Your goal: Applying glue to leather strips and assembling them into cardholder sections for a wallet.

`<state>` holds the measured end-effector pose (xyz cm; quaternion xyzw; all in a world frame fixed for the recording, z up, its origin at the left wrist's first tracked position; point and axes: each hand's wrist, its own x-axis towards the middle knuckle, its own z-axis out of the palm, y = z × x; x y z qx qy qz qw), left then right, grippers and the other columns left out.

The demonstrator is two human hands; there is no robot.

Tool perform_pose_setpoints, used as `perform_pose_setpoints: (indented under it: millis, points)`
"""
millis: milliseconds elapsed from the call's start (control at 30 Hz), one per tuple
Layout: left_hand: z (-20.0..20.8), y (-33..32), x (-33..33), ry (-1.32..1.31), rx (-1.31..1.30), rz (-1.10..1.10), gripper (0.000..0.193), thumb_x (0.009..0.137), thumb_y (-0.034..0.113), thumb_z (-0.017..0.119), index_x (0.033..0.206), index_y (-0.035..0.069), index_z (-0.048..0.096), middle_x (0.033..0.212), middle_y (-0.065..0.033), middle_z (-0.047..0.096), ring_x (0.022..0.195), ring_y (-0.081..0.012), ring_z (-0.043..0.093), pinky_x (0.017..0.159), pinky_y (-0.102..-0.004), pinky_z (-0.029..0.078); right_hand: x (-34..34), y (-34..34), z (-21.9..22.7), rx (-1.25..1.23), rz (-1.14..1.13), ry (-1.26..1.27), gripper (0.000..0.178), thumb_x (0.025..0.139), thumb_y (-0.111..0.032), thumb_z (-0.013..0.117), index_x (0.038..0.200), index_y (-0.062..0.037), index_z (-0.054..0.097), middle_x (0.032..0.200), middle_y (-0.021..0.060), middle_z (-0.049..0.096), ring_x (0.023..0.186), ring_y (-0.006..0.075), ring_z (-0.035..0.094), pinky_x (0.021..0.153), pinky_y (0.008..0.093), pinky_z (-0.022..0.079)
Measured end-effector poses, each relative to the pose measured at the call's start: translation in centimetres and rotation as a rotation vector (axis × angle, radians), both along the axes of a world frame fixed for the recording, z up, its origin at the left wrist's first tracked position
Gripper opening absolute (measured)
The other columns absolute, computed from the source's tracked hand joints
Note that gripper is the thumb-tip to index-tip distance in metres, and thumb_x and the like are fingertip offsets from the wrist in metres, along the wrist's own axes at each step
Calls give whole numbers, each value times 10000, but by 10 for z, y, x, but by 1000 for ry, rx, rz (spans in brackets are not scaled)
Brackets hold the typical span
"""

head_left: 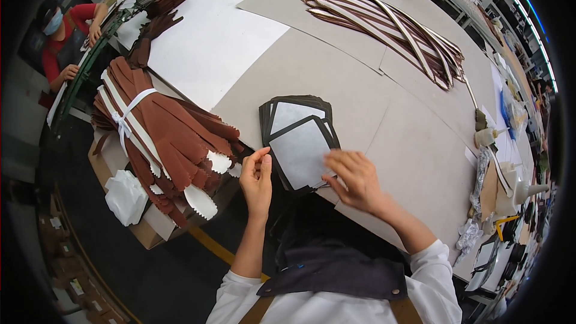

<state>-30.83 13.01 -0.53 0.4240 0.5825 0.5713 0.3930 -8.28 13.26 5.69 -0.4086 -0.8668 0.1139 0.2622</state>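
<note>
A stack of dark rectangular panels [327, 108], faced with pale grey-white sheets, lies at the near edge of the table. The top panel [300, 155] sits skewed over the others and has a dark border. My left hand [256, 183] is at the stack's left edge, its fingers curled in and the thumb close to the index finger; whatever may be between them cannot be made out. Over the right edge of the top panel is my right hand [354, 177], slightly blurred, with thumb and fingers apart.
To the left, a tied bundle of brown strips [159, 129] lies on a cardboard box [150, 234], beside a crumpled white bag [126, 198]. More brown and white strips [390, 30] lie far right. Bottles [489, 137] stand along the right edge. A person [63, 48] works at far left.
</note>
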Motion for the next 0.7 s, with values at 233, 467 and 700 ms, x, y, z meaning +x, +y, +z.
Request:
perform_pose_setpoints:
  millis: [233, 467, 700]
  points:
    - [7, 26, 3, 80, -28, 14, 300, 923, 146, 655, 1183, 1, 617, 873, 3, 525, 661, -47, 443, 573, -206, 386, -15, 100, -8, -136, 145, 175, 404, 752, -13, 679, 1147, -66, 618, 1202, 116, 574, 1161, 292, 489, 971, 407, 401]
    - [13, 29, -6, 353, 96, -46, 276, 894, 124, 672, 1161, 58, 657, 941, -31, 532, 639, -93, 438, 577, -236, 400, -21, 101, -9, -84, 182, 117, 343, 739, 10, 667, 1073, -54, 623, 1019, 105, 563, 1006, 269, 511, 877, 386, 389]
    - [34, 5, -7, 437, 430, -98, 151, 853, 72, 698, 983, 17, 646, 885, -55, 584, 664, -162, 526, 597, -268, 422, -15, 51, 11, 112, 230, 333, 262, 741, 81, 671, 972, -31, 621, 904, 88, 624, 807, 256, 601, 708, 345, 469]
